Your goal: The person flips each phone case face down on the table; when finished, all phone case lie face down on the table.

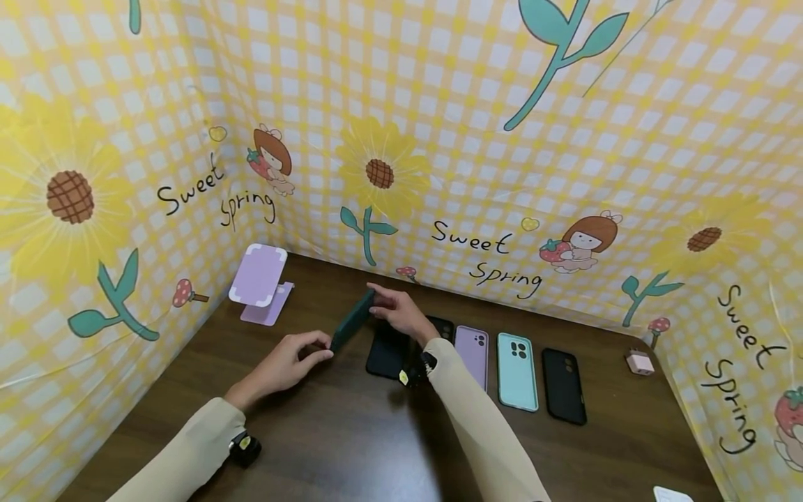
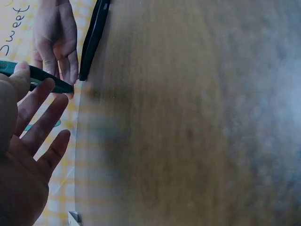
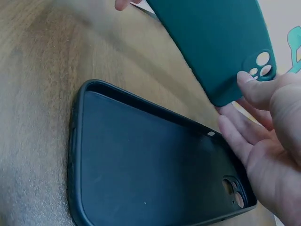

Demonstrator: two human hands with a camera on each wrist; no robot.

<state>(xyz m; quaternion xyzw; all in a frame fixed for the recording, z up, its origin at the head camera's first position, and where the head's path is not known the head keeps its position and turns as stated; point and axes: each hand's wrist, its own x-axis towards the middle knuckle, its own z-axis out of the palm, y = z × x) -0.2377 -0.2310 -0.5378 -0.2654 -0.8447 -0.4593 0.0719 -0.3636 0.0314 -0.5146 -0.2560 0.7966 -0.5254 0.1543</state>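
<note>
A dark green phone case (image 1: 353, 321) is held up, tilted, between both hands. My left hand (image 1: 285, 362) pinches its near end between thumb and forefinger; the other fingers spread loose in the left wrist view. At the far end my right hand (image 1: 401, 314) grips the corner, thumb (image 3: 254, 87) beside the camera holes. Its smooth outer back faces the right wrist camera. Below lies a black phone case (image 3: 146, 160), hollow side up, close under the right hand's fingers. In the head view the right hand and wrist hide part of it.
Right of the hands, a purple case (image 1: 475, 352), a light teal case (image 1: 517, 380) and another black case (image 1: 564, 387) lie in a row. A purple folding stand (image 1: 258, 275) is at the back left, a pink charger plug (image 1: 640, 362) far right. Patterned cloth walls (image 1: 464, 174) surround the table.
</note>
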